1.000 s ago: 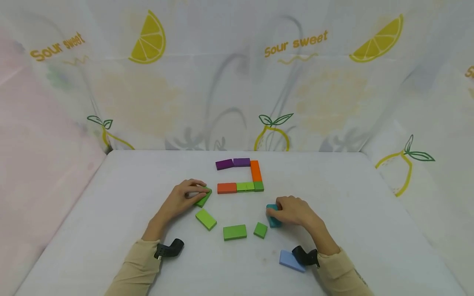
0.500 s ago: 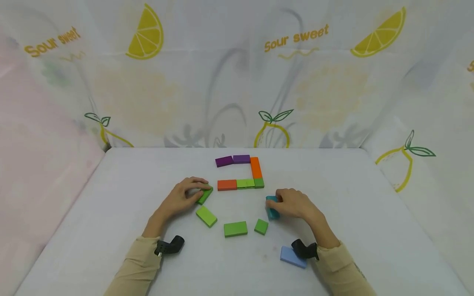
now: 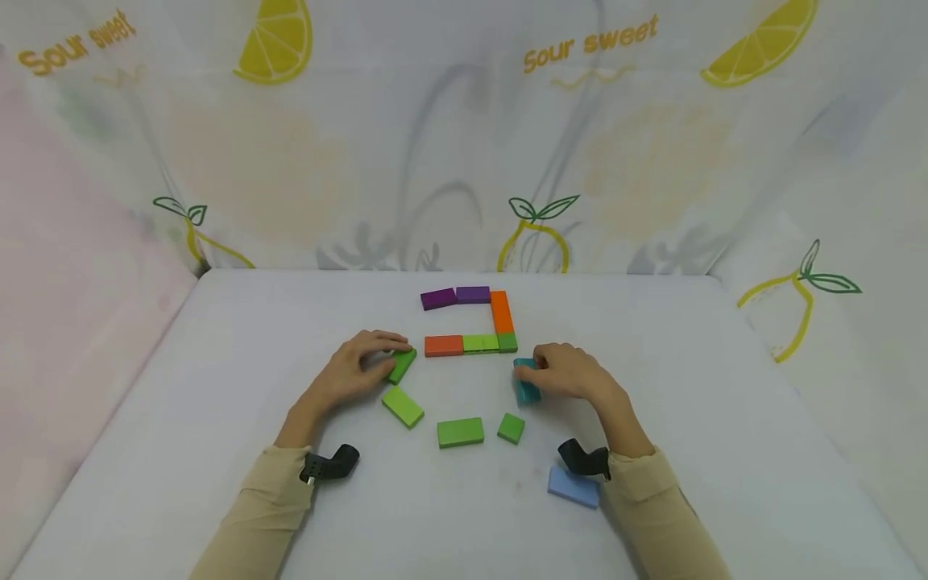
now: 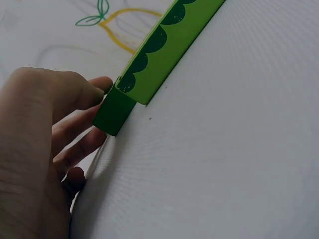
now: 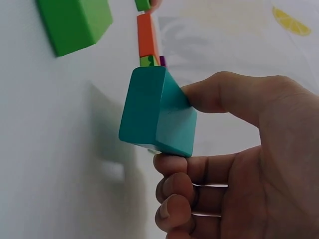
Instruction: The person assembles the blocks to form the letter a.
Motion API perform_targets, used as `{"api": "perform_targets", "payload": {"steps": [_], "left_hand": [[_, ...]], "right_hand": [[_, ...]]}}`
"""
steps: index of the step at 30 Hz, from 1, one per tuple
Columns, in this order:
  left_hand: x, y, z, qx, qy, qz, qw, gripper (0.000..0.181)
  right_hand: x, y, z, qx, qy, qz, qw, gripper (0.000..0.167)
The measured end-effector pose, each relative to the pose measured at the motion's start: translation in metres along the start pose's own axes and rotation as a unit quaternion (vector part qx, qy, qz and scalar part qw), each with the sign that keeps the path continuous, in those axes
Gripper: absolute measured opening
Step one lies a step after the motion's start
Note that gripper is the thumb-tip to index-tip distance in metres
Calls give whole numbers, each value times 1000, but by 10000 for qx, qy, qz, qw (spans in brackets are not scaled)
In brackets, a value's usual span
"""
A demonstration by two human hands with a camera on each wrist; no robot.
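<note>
Left hand point(image 3: 350, 370) pinches one green block point(image 3: 403, 366); right hand point(image 3: 574, 372) grips one teal block point(image 3: 528, 392). Beyond and between them lie two purple blocks point(image 3: 474, 295), two orange blocks point(image 3: 502, 312) and two green tiles point(image 3: 481, 344); nearer than both hands, one lime block point(image 3: 403, 406), two loose green blocks point(image 3: 460, 432) and one blue block point(image 3: 573, 486).

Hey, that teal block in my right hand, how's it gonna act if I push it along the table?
The teal block is likely stiff: its edges look straight and it shows no bend in the right hand. With flat faces, it would probably slide rather than roll. Its smooth, faintly shiny surface might make it a little slippery.
</note>
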State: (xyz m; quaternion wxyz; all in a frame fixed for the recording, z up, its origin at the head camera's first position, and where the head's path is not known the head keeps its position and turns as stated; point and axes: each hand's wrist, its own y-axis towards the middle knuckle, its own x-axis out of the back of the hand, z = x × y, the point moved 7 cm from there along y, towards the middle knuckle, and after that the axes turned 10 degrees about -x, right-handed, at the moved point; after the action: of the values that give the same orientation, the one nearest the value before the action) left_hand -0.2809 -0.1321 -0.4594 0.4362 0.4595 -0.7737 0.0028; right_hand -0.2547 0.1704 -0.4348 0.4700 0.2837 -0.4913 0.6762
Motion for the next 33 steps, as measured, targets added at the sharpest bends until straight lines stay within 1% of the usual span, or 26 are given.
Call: {"api": "perform_targets", "payload": {"steps": [5, 8, 11, 20, 26, 33], "left_hand": [[-1, 5, -2, -75, -40, 71, 9999, 30], [-1, 7, -2, -107, -43, 64, 9999, 31], [-1, 8, -2, -60, -20, 69, 10000, 31], [-3, 4, 2, 133, -158, 154, 9997, 32], [0, 1, -1, 47, -204, 147, 9997, 30], [0, 2, -5, 17, -200, 227, 9995, 33]], "right_hand": [[1, 9, 2, -29, -23, 157, 9999, 38], [2, 13, 3, -43, -38, 131, 9999, 38], [3, 17, 4, -67, -78, 94, 9999, 39], [-3, 20, 4, -149, -68, 47, 9999, 40], [-5, 22, 9, -157, 5, -30, 9999, 41], [-8, 27, 9, -289, -99, -29, 9995, 41]]}}
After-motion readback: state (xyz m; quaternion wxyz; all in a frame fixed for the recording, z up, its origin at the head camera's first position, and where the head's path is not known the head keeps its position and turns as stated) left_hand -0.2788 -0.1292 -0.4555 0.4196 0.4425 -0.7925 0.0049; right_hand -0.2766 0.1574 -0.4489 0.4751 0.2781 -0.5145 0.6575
